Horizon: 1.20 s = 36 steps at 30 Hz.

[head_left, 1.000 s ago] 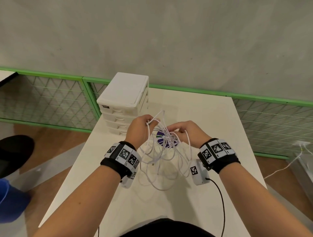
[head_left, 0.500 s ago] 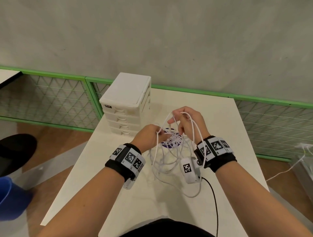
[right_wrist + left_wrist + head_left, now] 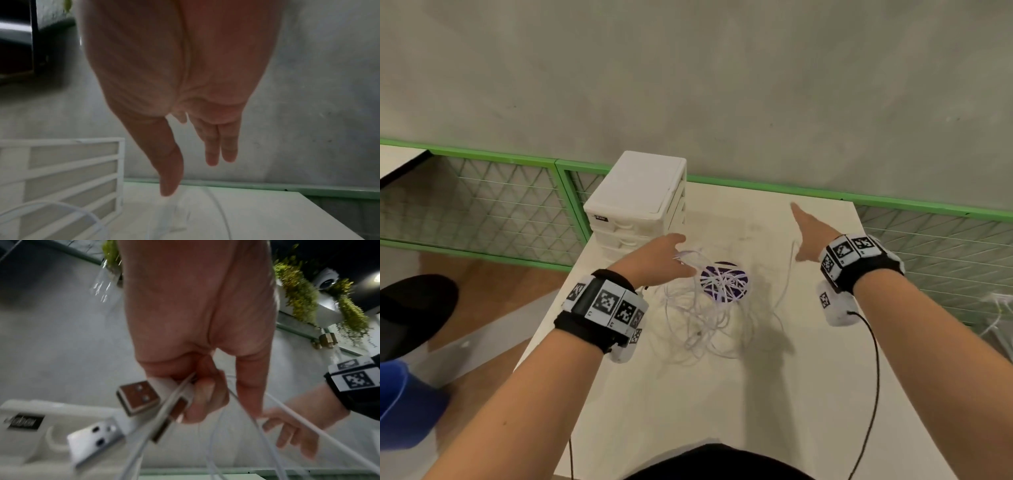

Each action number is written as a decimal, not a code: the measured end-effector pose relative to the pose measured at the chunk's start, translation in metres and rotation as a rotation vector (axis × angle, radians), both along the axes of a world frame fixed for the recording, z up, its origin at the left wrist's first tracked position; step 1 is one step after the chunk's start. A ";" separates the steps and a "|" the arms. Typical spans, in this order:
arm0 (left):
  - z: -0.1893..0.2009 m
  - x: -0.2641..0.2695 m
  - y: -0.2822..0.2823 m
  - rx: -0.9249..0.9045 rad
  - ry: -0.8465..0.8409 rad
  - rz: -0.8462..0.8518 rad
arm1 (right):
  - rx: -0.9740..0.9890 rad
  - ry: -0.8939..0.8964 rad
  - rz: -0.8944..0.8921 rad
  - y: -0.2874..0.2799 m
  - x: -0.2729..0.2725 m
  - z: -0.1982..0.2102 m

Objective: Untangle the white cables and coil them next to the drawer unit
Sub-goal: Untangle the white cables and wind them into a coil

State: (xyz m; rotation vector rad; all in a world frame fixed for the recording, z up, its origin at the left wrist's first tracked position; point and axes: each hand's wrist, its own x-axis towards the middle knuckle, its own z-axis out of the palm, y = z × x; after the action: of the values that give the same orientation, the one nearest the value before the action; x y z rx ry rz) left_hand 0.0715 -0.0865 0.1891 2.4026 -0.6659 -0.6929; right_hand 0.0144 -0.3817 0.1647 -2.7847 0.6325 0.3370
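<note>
A tangle of white cables (image 3: pixel 705 318) lies in loose loops on the white table (image 3: pixel 808 377), over a purple disc (image 3: pixel 736 274). The white drawer unit (image 3: pixel 637 195) stands at the table's far left corner. My left hand (image 3: pixel 674 257) hovers just right of the drawers and grips cable ends. In the left wrist view its fingers (image 3: pixel 202 395) curl round white strands and a USB plug (image 3: pixel 137 397). My right hand (image 3: pixel 804 233) is out to the right with straight fingers (image 3: pixel 220 146) and holds nothing. One strand (image 3: pixel 789 270) trails below it.
Green-framed wire mesh (image 3: pixel 482 205) runs behind and beside the table, under a grey wall. A black lead (image 3: pixel 873 377) hangs from my right wrist camera across the table's right side. A blue object (image 3: pixel 400 407) and a dark shape (image 3: pixel 410 308) sit on the floor at left.
My right hand let go of the cable loops and swung out to the right with its fingers straightened. The loops dropped onto the table. My left hand still grips the cable ends.
</note>
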 end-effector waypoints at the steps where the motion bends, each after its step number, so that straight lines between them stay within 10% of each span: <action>1: 0.003 0.001 0.000 0.031 -0.056 -0.017 | -0.017 0.043 -0.012 -0.002 -0.003 -0.003; 10: 0.033 -0.015 -0.027 -0.169 -0.225 -0.070 | 0.845 -0.466 0.259 0.106 -0.030 0.037; 17: 0.073 -0.033 -0.039 -0.384 -0.250 -0.096 | 0.778 -0.607 0.104 0.130 -0.025 0.000; 27: 0.087 -0.015 -0.014 -0.745 -0.349 0.323 | 0.467 -0.704 0.053 0.064 -0.045 -0.045; 36: 0.083 -0.014 -0.024 -0.750 -0.351 0.313 | 0.532 -0.375 -0.099 0.021 -0.072 -0.058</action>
State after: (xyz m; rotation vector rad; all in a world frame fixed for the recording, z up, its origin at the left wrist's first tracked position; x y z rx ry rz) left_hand 0.0578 -0.1102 0.2724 1.8534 -0.5367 0.1180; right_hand -0.0579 -0.3603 0.1070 -2.2144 0.4962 -0.0410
